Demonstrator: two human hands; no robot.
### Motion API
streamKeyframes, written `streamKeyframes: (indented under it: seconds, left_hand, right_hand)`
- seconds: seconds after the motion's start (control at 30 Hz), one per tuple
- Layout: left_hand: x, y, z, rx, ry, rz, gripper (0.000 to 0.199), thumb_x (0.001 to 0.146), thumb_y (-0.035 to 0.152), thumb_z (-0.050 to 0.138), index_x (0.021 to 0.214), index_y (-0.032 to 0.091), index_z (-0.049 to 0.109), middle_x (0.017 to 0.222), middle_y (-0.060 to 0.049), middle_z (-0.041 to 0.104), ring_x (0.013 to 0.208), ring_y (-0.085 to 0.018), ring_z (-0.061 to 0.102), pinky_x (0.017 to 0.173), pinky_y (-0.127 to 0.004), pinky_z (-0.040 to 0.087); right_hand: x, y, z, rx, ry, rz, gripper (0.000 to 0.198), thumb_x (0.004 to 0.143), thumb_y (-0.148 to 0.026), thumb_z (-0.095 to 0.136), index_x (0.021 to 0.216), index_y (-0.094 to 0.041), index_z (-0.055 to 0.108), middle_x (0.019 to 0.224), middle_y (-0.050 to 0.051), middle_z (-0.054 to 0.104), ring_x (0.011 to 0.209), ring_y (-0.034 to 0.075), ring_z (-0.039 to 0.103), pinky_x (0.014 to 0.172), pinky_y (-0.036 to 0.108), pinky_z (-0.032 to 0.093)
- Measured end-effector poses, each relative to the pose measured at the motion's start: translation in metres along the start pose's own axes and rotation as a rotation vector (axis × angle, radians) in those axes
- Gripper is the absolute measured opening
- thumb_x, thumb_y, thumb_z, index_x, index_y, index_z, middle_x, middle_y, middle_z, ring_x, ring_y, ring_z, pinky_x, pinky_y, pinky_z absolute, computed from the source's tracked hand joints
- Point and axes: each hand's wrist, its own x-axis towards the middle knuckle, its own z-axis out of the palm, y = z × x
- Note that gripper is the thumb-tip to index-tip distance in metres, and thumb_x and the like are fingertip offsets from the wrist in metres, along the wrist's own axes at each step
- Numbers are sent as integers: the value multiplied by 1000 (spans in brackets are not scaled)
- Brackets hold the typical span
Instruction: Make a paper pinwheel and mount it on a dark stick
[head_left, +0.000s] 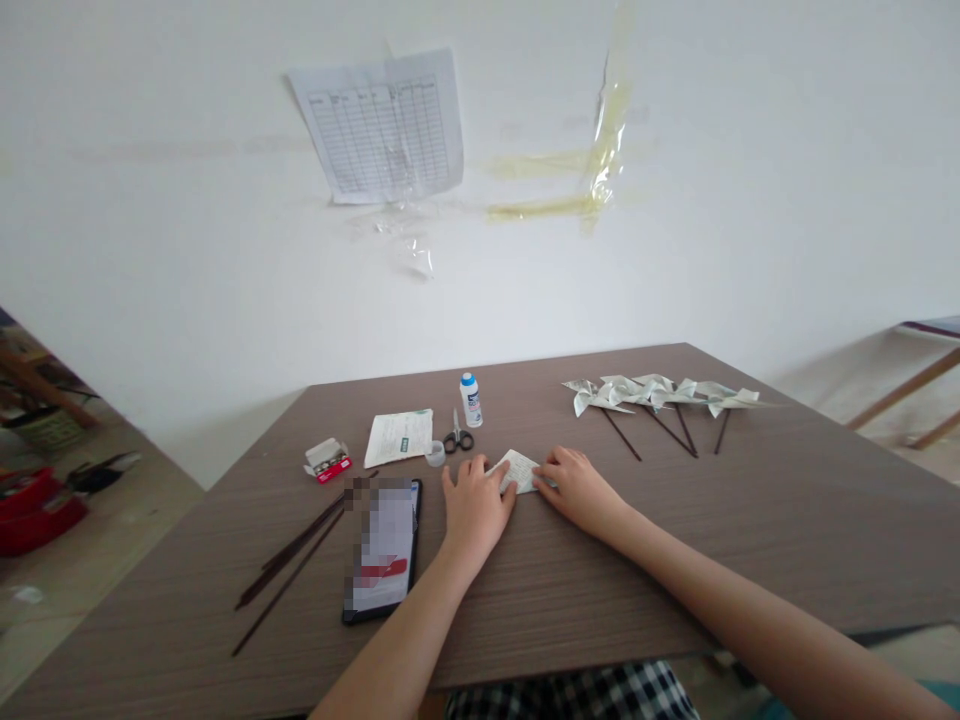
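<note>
A small folded piece of printed paper [519, 474] lies on the table between my hands, its peak pointing away from me. My left hand [478, 503] holds its left corner, thumb and index finger pressed on the paper. At the right corner, my right hand [576, 487] grips the edge with bent fingers; part of that corner is hidden under them. Just beyond my left hand are a tape roll [435, 454] and black-handled scissors [458, 440]. A white glue bottle [471, 405] with a blue cap stands upright behind them.
Several paper pinwheels [660, 393] on brown sticks lie at the back right. On the left are a stack of printed sheets [397, 438], a small red-and-white box [328, 463], brown sticks [292, 550] and a phone [386, 550]. The wooden table [750, 540] meets a white wall.
</note>
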Motion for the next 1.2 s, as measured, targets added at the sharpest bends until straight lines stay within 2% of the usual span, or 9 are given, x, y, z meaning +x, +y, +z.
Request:
streamKeyframes:
  seconds: [0.23,0.47,0.9,1.2]
  left_hand:
    - [-1,1,0,11,6,-1,42,117,34,67,157,33,81,158,-15,76,152,-39,66,140,-74,39]
    - [-1,2,1,12,15,-5,42,118,35,66,157,33,81,158,-16,76,152,-39,66,139,-74,40]
    - [0,1,-5,-15,-35,-14,45,117,40,67,159,33,80,159,-16,74,153,-41,63,139,-74,39]
    - [3,-2,-8,-25,-76,-25,46,115,46,71,159,37,80,160,-15,72,152,-41,62,137,-75,41]
  right_hand:
    - [0,1,0,-12,-2,-7,24,112,-21,73,123,-19,93,117,17,82,114,34,79,111,49,61]
    - [0,7,6,16,62,-41,19,110,-21,76,116,-21,94,112,15,81,109,33,79,107,48,62]
    - [0,4,4,20,24,-19,24,112,-23,70,117,-20,93,115,16,80,112,34,76,110,50,60]
    - [-1,1,2,76,38,35,16,111,-25,76,110,-20,91,118,14,76,112,31,75,112,47,60]
